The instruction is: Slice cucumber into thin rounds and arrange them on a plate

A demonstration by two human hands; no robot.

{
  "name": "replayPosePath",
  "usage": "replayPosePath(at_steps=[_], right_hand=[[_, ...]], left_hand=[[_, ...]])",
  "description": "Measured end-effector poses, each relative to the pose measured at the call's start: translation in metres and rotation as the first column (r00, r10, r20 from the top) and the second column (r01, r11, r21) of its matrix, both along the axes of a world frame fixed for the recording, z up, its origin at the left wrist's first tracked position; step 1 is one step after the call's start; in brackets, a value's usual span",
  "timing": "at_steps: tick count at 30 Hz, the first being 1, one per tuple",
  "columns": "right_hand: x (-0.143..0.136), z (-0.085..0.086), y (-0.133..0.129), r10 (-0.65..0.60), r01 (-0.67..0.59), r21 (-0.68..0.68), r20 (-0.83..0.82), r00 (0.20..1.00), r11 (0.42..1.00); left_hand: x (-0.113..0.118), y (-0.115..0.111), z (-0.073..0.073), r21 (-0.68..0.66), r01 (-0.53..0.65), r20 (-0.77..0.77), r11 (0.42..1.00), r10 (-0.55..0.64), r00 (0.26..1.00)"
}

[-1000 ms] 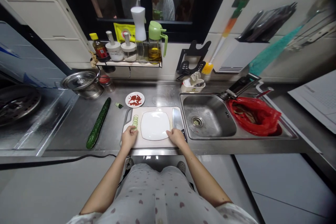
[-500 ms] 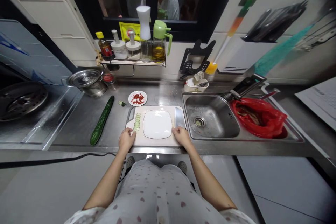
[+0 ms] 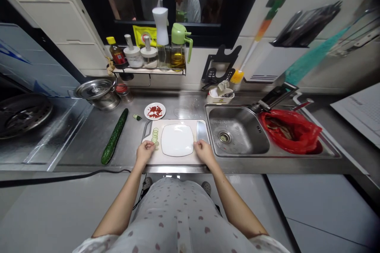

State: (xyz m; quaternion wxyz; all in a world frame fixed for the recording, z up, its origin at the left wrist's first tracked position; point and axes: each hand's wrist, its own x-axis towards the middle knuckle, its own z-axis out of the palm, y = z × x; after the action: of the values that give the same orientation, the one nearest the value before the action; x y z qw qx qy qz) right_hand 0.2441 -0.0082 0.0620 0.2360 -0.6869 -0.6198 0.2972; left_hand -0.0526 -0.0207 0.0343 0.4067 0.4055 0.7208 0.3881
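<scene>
A white square plate lies on the cutting board. Overlapping cucumber slices form a column left of it. My left hand, fingers pinched, holds a cucumber slice at the column's near end. My right hand is closed on the plate's right edge. Partly under that hand, a knife lies on the board's right side. A whole cucumber rests on the counter at the left. Behind the board are a small plate of red pieces and a cucumber end.
Right of the board is the sink, with a red bag beside it. A lidded pot stands at the back left. Bottles and jars stand on a wall shelf. A pan is at far left.
My left hand has moved slightly right and up, and a slice now shows at its fingertips, apart from the column. My right hand stays at the plate's edge. The view has shifted slightly.
</scene>
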Motion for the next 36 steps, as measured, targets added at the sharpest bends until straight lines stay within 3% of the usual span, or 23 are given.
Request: replayPosePath(at_steps=[2, 5, 9, 13, 19, 25, 30, 36], right_hand=[[-0.009, 0.010, 0.003, 0.039, -0.038, 0.031, -0.037, 0.999, 0.999], [-0.026, 0.029, 0.007, 0.172, -0.159, 0.124, -0.105, 0.979, 0.980], [-0.049, 0.051, 0.011, 0.387, -0.350, 0.248, -0.116, 0.915, 0.903], [-0.063, 0.059, 0.013, 0.497, -0.455, 0.310, -0.068, 0.865, 0.835], [-0.067, 0.051, 0.013, 0.494, -0.451, 0.285, -0.097, 0.864, 0.846], [-0.065, 0.049, 0.012, 0.432, -0.373, 0.279, -0.190, 0.882, 0.885], [-0.063, 0.050, 0.013, 0.454, -0.389, 0.293, -0.198, 0.869, 0.873], [-0.061, 0.051, 0.011, 0.480, -0.416, 0.306, -0.172, 0.860, 0.856]], left_hand=[[0.004, 0.004, 0.010, 0.040, 0.020, 0.198, 0.999, -0.028, 0.980], [0.013, 0.008, 0.029, 0.064, 0.081, 0.338, 0.995, -0.098, 0.936], [0.027, 0.010, 0.052, 0.081, 0.204, 0.396, 0.976, -0.219, 0.892], [0.038, 0.011, 0.062, 0.113, 0.287, 0.389, 0.951, -0.308, 0.868], [0.050, 0.011, 0.064, 0.143, 0.309, 0.375, 0.940, -0.340, 0.863], [0.059, 0.006, 0.069, 0.115, 0.191, 0.329, 0.975, -0.219, 0.919], [0.066, 0.004, 0.076, -0.089, 0.245, 0.461, 0.965, -0.178, 0.870], [0.070, 0.007, 0.075, -0.110, 0.215, 0.584, 0.970, -0.112, 0.804]])
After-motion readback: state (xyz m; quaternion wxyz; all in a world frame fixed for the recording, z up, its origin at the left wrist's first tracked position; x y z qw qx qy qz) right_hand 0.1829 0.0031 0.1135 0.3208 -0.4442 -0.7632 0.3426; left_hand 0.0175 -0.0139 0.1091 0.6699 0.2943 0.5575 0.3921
